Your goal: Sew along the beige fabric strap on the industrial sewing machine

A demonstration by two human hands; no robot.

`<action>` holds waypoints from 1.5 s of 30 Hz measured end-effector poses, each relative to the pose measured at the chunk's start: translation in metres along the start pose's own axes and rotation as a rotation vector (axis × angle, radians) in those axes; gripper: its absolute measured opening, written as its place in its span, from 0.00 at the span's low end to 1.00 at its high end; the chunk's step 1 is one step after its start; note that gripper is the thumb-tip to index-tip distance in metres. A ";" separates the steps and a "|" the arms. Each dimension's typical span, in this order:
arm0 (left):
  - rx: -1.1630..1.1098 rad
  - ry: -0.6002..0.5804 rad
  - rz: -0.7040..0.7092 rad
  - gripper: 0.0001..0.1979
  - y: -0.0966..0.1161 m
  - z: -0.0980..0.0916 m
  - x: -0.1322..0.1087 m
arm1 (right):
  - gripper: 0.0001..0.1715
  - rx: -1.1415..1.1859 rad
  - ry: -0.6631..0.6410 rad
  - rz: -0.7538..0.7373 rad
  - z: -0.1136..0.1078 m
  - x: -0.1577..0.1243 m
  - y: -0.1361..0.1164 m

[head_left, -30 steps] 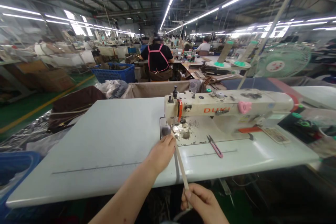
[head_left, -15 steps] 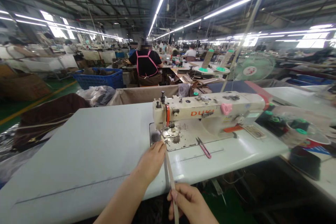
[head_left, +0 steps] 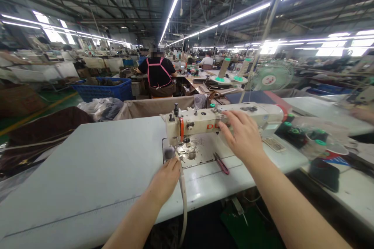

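Note:
My left hand (head_left: 165, 179) rests on the white table (head_left: 87, 163) just in front of the needle area, fingers closed on the end of a narrow beige strap (head_left: 183, 198) that hangs over the table's front edge. My right hand (head_left: 242, 134) reaches up to the front of the cream sewing machine (head_left: 204, 118), fingers spread against its arm and covering part of the orange lettering. Nothing is in that hand. A pink thread snip (head_left: 221, 163) lies on the machine bed below it.
A green fan (head_left: 270, 78) and thread cones (head_left: 223, 71) stand behind the machine. Cups and dark items (head_left: 318, 144) crowd the table at right. A person in a black shirt (head_left: 159, 76) sits ahead. Blue crate (head_left: 102, 87) and brown fabric (head_left: 49, 124) lie at left.
My right hand let go of the strap's lower end and rose to the machine's arm. The strap now hangs loose. My left hand stayed at the needle area.

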State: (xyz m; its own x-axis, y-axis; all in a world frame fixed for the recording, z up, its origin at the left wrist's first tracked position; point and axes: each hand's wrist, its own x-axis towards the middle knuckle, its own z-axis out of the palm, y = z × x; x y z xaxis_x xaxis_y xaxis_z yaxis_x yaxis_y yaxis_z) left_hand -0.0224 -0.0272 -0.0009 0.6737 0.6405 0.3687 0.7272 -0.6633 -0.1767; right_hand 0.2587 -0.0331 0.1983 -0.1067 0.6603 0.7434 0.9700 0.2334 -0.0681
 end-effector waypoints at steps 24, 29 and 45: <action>-0.180 -0.007 -0.112 0.15 -0.002 -0.008 0.005 | 0.18 0.755 -0.665 0.497 0.048 -0.115 -0.100; -0.161 -0.027 -0.093 0.15 -0.002 -0.007 0.003 | 0.15 0.953 -0.783 0.665 0.067 -0.148 -0.118; -0.131 -0.092 -0.052 0.15 -0.002 -0.012 0.001 | 0.15 1.209 -0.744 0.824 0.040 -0.165 -0.116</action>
State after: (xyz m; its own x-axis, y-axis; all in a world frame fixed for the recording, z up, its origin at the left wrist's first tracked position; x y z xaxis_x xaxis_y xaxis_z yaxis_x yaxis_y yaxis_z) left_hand -0.0242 -0.0298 0.0109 0.6489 0.7041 0.2884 0.7422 -0.6692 -0.0364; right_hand 0.1553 -0.1405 0.0573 -0.1011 0.9757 -0.1945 0.1291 -0.1810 -0.9750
